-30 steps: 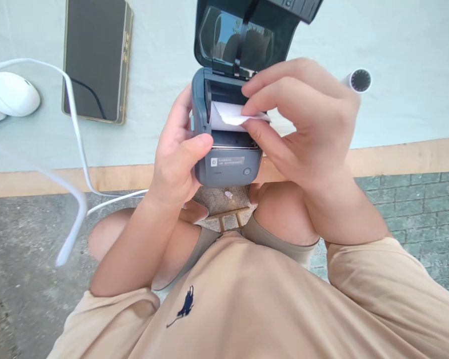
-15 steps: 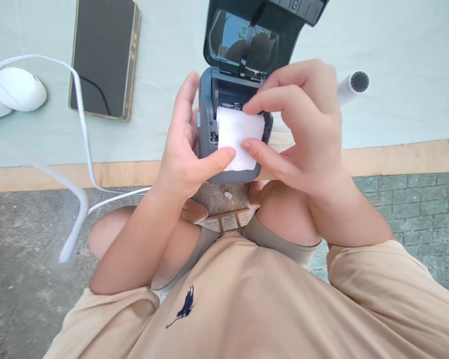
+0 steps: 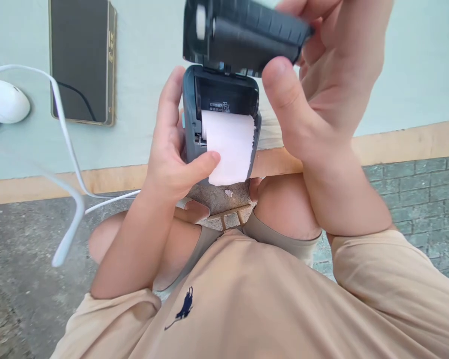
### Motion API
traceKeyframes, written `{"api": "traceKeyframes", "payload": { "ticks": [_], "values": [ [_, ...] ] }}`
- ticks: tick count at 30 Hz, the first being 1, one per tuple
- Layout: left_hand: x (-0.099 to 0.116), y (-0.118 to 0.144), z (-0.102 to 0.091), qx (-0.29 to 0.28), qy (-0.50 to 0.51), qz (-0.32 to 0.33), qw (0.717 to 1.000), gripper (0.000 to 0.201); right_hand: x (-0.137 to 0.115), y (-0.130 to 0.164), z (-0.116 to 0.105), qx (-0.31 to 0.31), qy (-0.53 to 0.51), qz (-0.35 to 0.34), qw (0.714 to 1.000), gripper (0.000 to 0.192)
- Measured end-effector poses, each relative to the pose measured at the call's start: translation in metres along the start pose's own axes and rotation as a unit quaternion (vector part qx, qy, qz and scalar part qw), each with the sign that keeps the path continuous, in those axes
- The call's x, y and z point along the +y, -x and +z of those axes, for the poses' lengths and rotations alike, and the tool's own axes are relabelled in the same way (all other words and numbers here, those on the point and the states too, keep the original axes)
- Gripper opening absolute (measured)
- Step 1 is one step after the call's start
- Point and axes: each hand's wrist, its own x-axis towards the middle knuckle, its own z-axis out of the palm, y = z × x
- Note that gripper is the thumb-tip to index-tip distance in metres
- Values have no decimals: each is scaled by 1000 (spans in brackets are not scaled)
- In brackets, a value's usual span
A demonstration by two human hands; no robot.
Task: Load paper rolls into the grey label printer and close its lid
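A small grey label printer [image 3: 191, 114] rests at the near edge of the table. Its paper bay is open and a strip of white paper [image 3: 229, 147] hangs out over its front. My left hand [image 3: 172, 149] wraps the printer's left side, with the thumb pressing the paper down against the front. My right hand [image 3: 322, 85] is raised above it and grips the black hinged lid [image 3: 247, 35], which is tilted partway down over the bay.
A dark phone [image 3: 80, 60] lies at the back left of the pale table [image 3: 415, 75]. A white mouse [image 3: 3, 101] sits at the far left. A white cable [image 3: 69, 149] loops off the table edge toward my knees.
My right hand let go of the paper and rose to grasp the lid, which has swung down from upright. The paper now hangs lower, held by my left thumb alone.
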Motion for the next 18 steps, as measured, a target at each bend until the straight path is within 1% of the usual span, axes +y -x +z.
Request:
{"api": "traceKeyframes", "payload": {
  "ticks": [2, 3, 4, 7, 9, 10, 12, 13, 14, 15, 17, 18],
  "values": [
    [1, 0, 1, 12, 1, -16, 1000, 79, 2, 0, 4, 59, -23, -87, 994, 27],
    [1, 0, 2, 11, 2, -20, 1000, 77, 4, 0, 5, 71, -38, -118, 990, 25],
    [2, 0, 2, 9, 3, -23, 1000, 75, 7, 1, 5, 69, -52, -137, 987, 24],
    [7, 1, 4, -8, 2, 2, 1000, 79, 17, 2, 4, 24, -73, -170, 982, 28],
    [10, 1, 3, -21, -23, 5, 999, 74, 23, 1, 4, 0, -79, -207, 975, 31],
    [11, 0, 3, -26, -46, -22, 998, 67, 26, 0, 4, -14, -78, -222, 972, 32],
    [8, -1, -1, -18, -71, -53, 996, 62, 29, -1, 4, -35, -72, -240, 967, 31],
    [5, -2, -4, -26, -64, -39, 997, 66, 30, -2, 4, -42, -68, -244, 967, 30],
    [2, -3, -6, -44, -54, 13, 997, 75, 30, -2, 4, -49, -64, -246, 966, 29],
    [-1, -4, -8, -53, -49, 34, 997, 81, 31, -3, 4, -53, -63, -248, 965, 29],
    [-1, -5, -9, -69, -46, 52, 995, 89, 30, -2, 4, -61, -63, -249, 965, 29],
    [2, -4, -7, -74, -48, 48, 995, 92, 30, -2, 4, -67, -63, -246, 965, 30]
  ]
}}
